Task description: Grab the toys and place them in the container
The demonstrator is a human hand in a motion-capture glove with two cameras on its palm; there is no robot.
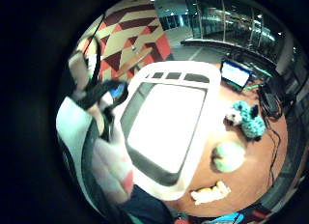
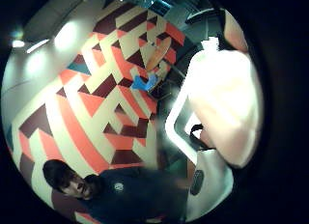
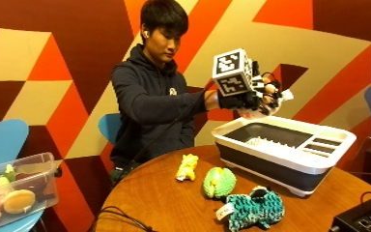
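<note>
My gloved right hand [image 3: 261, 94] is raised above the far left corner of the white and grey container [image 3: 301, 124], fingers curled round a white plush toy [image 3: 284, 95]. That toy fills the near edge of both palm views [image 1: 113, 161] [image 2: 227, 103]. The container [image 1: 208, 96] lies below the palm and its inside looks bare. Three toys lie on the round wooden table in front of it: a yellow one [image 3: 187, 167] [image 1: 211, 192], a round green one [image 3: 219, 181] [image 1: 228, 156] and a teal striped one [image 3: 253, 209] [image 1: 248, 119].
A clear plastic bin [image 3: 15, 188] with toys stands on a blue chair at the left. A black device [image 3: 365, 217] sits at the table's right edge, a cable [image 3: 118, 215] at its front. An open laptop [image 1: 235, 73] stands beyond the container.
</note>
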